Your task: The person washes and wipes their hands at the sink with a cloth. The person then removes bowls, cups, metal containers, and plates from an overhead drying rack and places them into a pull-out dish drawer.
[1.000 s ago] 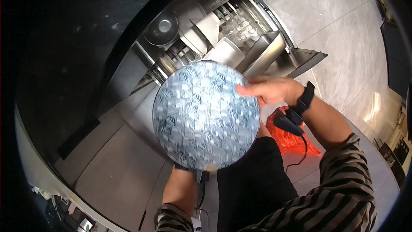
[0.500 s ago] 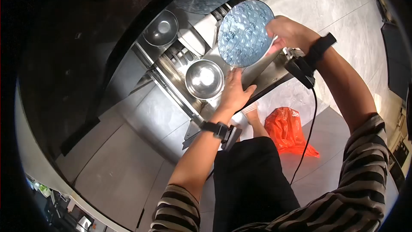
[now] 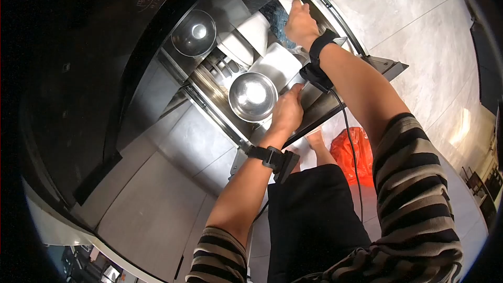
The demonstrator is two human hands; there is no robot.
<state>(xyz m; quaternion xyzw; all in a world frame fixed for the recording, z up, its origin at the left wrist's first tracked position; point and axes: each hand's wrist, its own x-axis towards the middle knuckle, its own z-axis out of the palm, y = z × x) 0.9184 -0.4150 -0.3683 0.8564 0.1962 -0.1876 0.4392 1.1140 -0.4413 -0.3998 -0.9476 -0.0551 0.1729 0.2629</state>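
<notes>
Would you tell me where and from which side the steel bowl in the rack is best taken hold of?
Probably by its rim. The steel bowl sits mouth up, rim exposed all round. Come from above on the near side, beside the left hand, since white dishes crowd the far side. Pinch the rim with the fingers; the smooth rounded wall offers little purchase.

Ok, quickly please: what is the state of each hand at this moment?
Left hand: resting on the front edge of the rack, beside the steel bowl; its grip cannot be told.
Right hand: closed on the blue patterned plate.
</notes>
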